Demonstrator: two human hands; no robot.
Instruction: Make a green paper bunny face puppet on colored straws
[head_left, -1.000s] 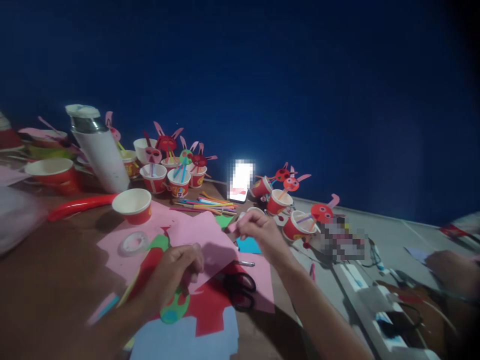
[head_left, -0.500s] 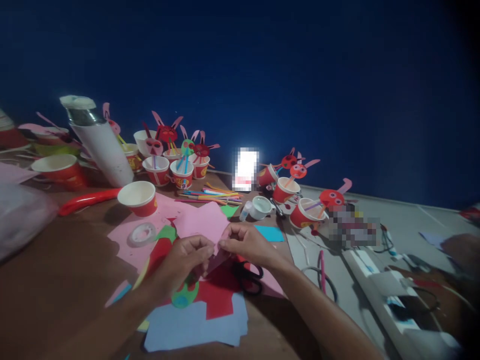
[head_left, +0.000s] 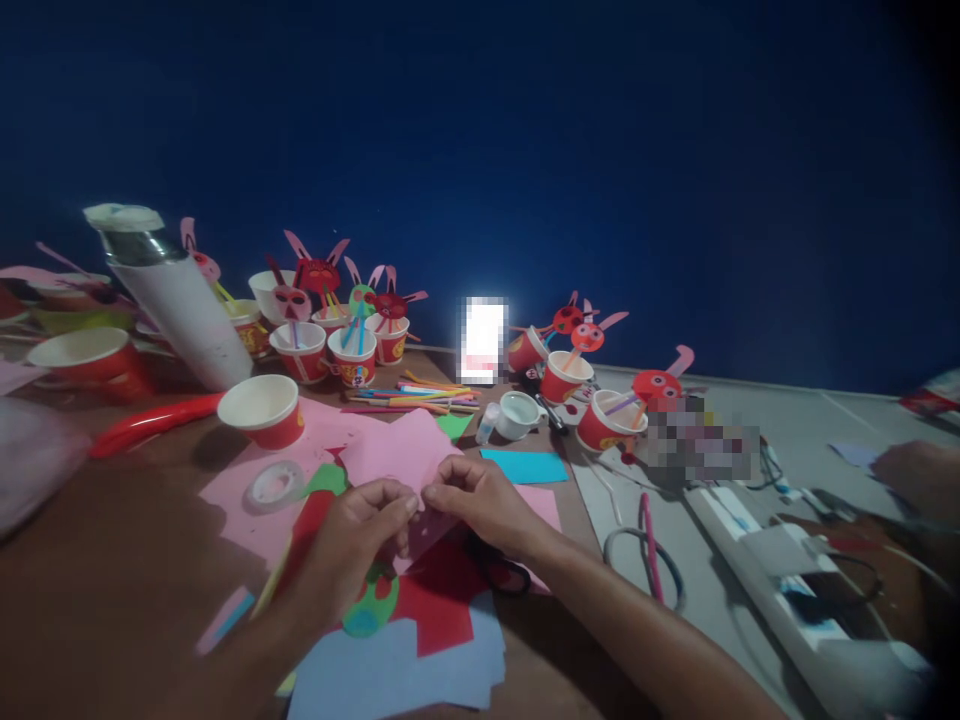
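Note:
My left hand [head_left: 367,535] is closed in a pinch, thumb against fingers, just left of my right hand [head_left: 480,500], which pinches too. The fingertips almost meet over a pink paper sheet [head_left: 397,450]. Whatever is between them is too small to make out. Beneath my right wrist, black scissor handles [head_left: 510,578] show in part. A green paper face [head_left: 371,603] lies below my left hand, on red paper [head_left: 446,610] and pale blue sheets [head_left: 390,670]. A tape roll [head_left: 275,487] rests left of my left hand, with green paper [head_left: 328,480] beside it.
Paper cups with rabbit-like paper heads on straws, such as a green one [head_left: 352,350], stand at the back. Near them are a leaning white flask [head_left: 176,310], an upright cup [head_left: 261,415], loose straws [head_left: 416,395], a bright phone [head_left: 484,340] and a power strip [head_left: 787,590]. Another person's hand [head_left: 919,485] is at right.
The camera view has shifted slightly, so the cups and flask sit further left. My hands keep their pinch close together, and my right hand covers more of the scissors.

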